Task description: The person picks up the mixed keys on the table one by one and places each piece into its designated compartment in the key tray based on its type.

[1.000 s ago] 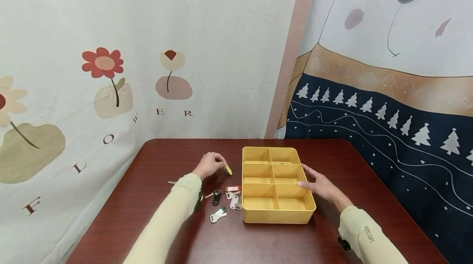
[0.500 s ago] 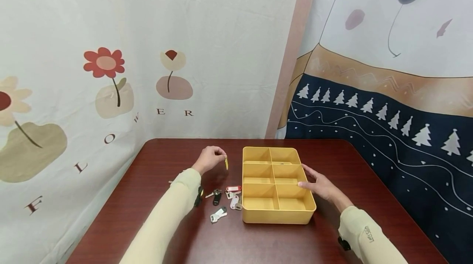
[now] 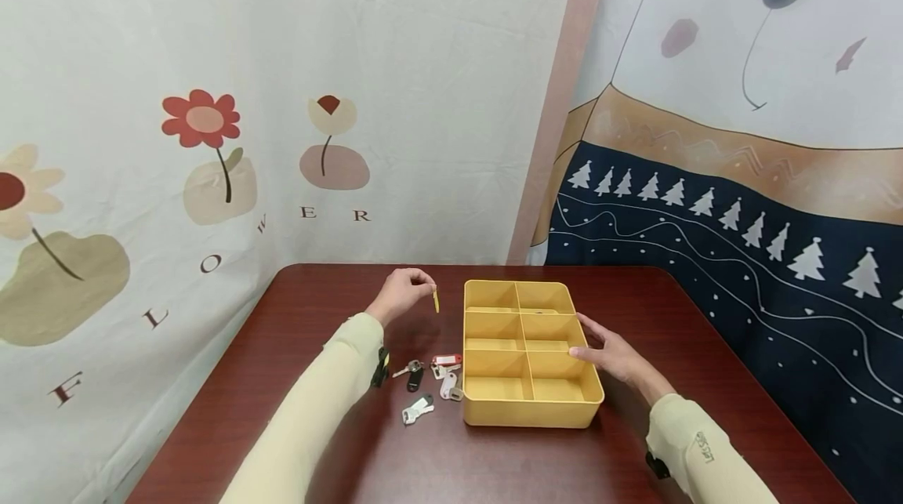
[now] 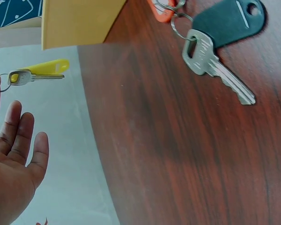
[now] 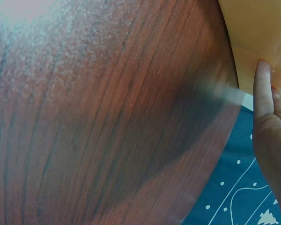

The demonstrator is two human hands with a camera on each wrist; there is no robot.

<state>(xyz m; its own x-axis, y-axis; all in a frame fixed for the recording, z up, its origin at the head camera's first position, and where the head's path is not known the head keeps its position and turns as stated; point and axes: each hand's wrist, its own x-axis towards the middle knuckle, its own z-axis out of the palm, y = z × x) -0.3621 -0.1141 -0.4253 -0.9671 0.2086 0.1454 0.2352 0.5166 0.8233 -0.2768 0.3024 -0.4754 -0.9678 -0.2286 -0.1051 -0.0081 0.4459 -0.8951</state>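
Observation:
In the head view my left hand [image 3: 399,296] is over the far part of the table, left of the yellow box. It pinches the ring of a key [image 4: 47,77] with a yellow tag [image 4: 61,65]; both dangle from the fingertips, and the other fingers are spread. My right hand [image 3: 615,357] is at the right side of the yellow six-compartment box [image 3: 525,414], thumb over the rim and fingers against the outer wall. A straight finger [image 5: 262,86] touches that wall in the right wrist view.
Left of the box lie a key with a black tag [image 3: 415,378], a red-tagged key [image 3: 446,360], a white tag [image 3: 447,386] and silver keys [image 3: 418,410]. Something small and dark shows in the back right compartment. Printed cloths hang behind the dark red table [image 3: 339,292].
My left hand has risen and moved slightly toward the far side, lifting the yellow-tagged key, which hangs more upright. My right hand and the box have stayed in place.

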